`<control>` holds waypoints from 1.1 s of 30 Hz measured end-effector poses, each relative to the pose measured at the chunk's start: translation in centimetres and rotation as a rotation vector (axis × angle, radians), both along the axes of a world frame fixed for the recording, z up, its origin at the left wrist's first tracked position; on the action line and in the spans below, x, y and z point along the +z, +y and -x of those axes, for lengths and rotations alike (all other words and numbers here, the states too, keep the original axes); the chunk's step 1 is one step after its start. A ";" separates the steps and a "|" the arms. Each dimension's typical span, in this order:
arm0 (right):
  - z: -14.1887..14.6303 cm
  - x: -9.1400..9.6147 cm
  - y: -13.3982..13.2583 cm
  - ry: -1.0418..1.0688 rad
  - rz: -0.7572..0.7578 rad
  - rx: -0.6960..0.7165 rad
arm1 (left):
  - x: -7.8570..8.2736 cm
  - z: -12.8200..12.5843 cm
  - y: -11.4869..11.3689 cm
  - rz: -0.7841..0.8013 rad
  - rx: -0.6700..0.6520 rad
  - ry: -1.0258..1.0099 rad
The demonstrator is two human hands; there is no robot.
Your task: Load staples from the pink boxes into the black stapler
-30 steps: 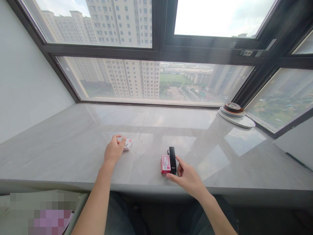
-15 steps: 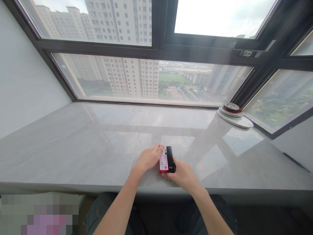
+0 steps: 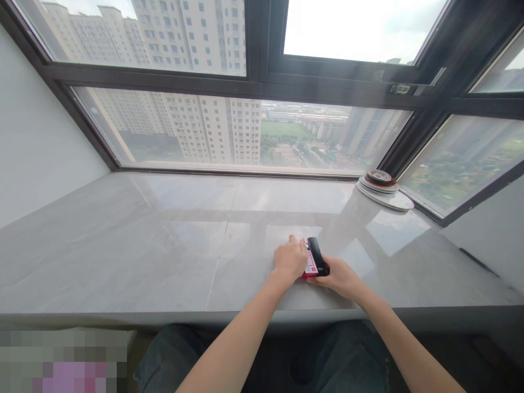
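A small pink-and-white box [image 3: 311, 266] and a black stapler [image 3: 316, 254] lie side by side, pressed together, just above or on the grey stone ledge [image 3: 172, 278]. My left hand [image 3: 290, 260] wraps over the left side of the box, with its fingers closed round the far end and covering much of it. From the right, my right hand [image 3: 340, 278] grips the stapler, the thumb reaching under the near end of the box. Whether the two things touch the ledge I cannot tell.
A stack of plates [image 3: 382, 188] stands at the ledge's back right corner, by the dark window frame [image 3: 428, 131]. White walls [image 3: 36, 142] close off both sides. The ledge's front edge [image 3: 143, 316] runs above my knees [image 3: 172, 349].
Both hands have moved right and slightly away from me, carrying the box and stapler along. My left hand now covers more of the box. The view has shifted a little.
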State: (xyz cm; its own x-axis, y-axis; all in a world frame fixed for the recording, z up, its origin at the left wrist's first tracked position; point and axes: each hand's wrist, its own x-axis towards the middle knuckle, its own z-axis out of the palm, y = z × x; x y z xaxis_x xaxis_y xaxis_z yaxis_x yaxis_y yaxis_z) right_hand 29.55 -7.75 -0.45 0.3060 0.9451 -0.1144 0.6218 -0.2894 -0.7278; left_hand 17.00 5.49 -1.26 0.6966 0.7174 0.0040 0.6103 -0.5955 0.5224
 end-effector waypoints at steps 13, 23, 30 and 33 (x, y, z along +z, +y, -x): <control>-12.3 -0.4 -5.4 0.044 0.084 -0.064 | 0.6 -10.8 -5.1 0.050 -0.078 -0.078; -3.1 0.9 -9.2 -0.143 -0.308 -0.508 | 0.0 5.0 -1.2 -0.095 -0.110 -0.086; 6.8 -0.2 -0.3 -0.174 -0.179 0.101 | -1.4 16.0 2.2 -0.445 -0.029 0.089; 7.8 -1.7 2.5 -0.453 -0.059 0.081 | -2.2 17.5 2.9 -0.481 0.017 0.161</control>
State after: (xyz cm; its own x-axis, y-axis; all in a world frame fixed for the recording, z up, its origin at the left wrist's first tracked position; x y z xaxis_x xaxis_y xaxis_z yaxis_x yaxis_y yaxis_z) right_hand 21.72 -5.23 -2.13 0.2372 0.9690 0.0688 0.9000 -0.1925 -0.3912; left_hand -0.54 8.38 -3.47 0.7036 0.6723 0.2303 0.6726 -0.7346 0.0898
